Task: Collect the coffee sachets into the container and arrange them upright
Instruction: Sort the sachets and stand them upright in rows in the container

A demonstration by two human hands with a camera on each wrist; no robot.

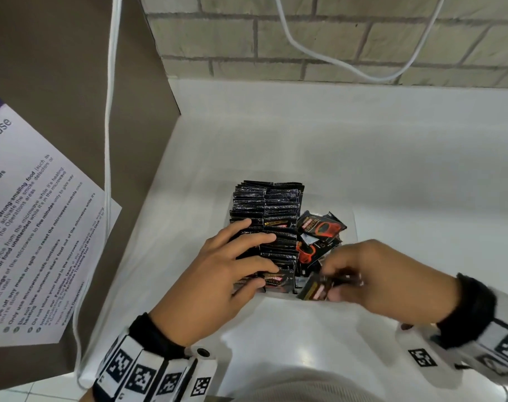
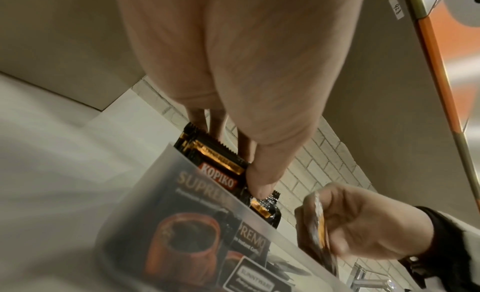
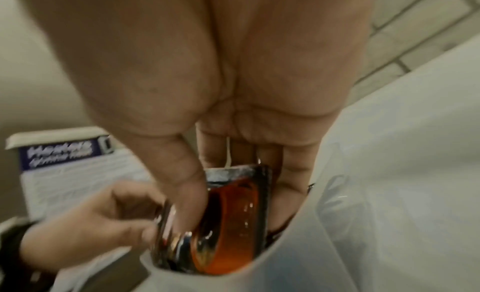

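White counter [image 1: 392, 158]: right hand [image 1: 389, 274] pinches, seemingly, one sachet [image 1: 315, 288].

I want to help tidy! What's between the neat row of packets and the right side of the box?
In the head view, a loose jumble of sachets lies between the upright row and the container's right wall.

**Around the counter**

The white counter [image 1: 392, 158] meets a pale brick wall [image 1: 305, 39] at the back. A white cable [image 1: 109, 140] hangs down beside a printed microwave notice [image 1: 29, 227] on the brown panel [image 1: 58, 82].
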